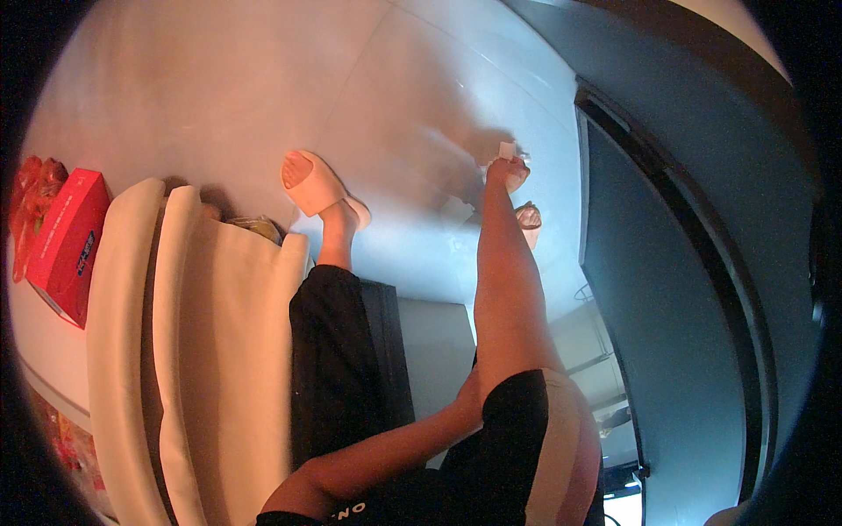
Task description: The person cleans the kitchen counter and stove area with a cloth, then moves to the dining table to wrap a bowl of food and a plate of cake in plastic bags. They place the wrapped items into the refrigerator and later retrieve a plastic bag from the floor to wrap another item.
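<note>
My right hand (509,172) reaches far out over the pale floor, its fingers closed around a small white piece (507,150) that looks like paper or tissue. A dark shadow and a bright shine lie on the floor around it. Just beside this hand is a light slipper (530,227), partly hidden by my right arm. The other slipper (317,184), with my foot in it, rests on the floor to the left. My left forearm crosses toward my right arm, and my left hand is hidden behind it.
A cream padded piece of furniture (230,342) stands at the left. Beyond it are a red printed box (69,243) and a red plastic bag (33,204). A dark sliding door or panel (658,296) runs along the right. A grey box-like surface (437,361) stands between my legs and arm.
</note>
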Available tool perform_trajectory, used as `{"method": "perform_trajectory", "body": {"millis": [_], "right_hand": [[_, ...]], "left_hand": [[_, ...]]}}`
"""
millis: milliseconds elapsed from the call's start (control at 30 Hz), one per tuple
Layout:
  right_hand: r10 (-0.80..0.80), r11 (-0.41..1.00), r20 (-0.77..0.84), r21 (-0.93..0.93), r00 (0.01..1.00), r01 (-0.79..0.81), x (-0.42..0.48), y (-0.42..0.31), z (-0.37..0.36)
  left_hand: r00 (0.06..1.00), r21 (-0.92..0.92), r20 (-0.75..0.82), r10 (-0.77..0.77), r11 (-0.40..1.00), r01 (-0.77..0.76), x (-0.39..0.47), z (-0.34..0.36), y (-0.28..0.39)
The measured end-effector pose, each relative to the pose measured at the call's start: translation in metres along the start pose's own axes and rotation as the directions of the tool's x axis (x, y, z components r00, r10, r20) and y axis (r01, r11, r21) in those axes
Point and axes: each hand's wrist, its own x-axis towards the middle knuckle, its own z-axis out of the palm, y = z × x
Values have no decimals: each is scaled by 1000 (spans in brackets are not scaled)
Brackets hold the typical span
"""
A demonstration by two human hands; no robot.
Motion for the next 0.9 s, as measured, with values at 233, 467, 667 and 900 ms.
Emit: {"method": "perform_trajectory", "body": {"millis": [233, 467, 667, 900], "right_hand": [[-395, 917, -516, -174, 760, 359, -47, -68, 55], [-589, 763, -96, 260, 802, 592, -59, -113, -26], [-183, 982, -31, -45, 983, 182, -11, -1, -37], [302, 918, 61, 252, 951, -308, -41, -73, -29]], "left_hand": [[994, 14, 100, -52, 999, 51, -9, 6, -7], [989, -9, 111, -102, 995, 104, -2, 2, 0], [985, 12, 94, -142, 990, 141, 5, 5, 17], [977, 212, 40, 209, 954, -213, 7, 7, 12]]}}
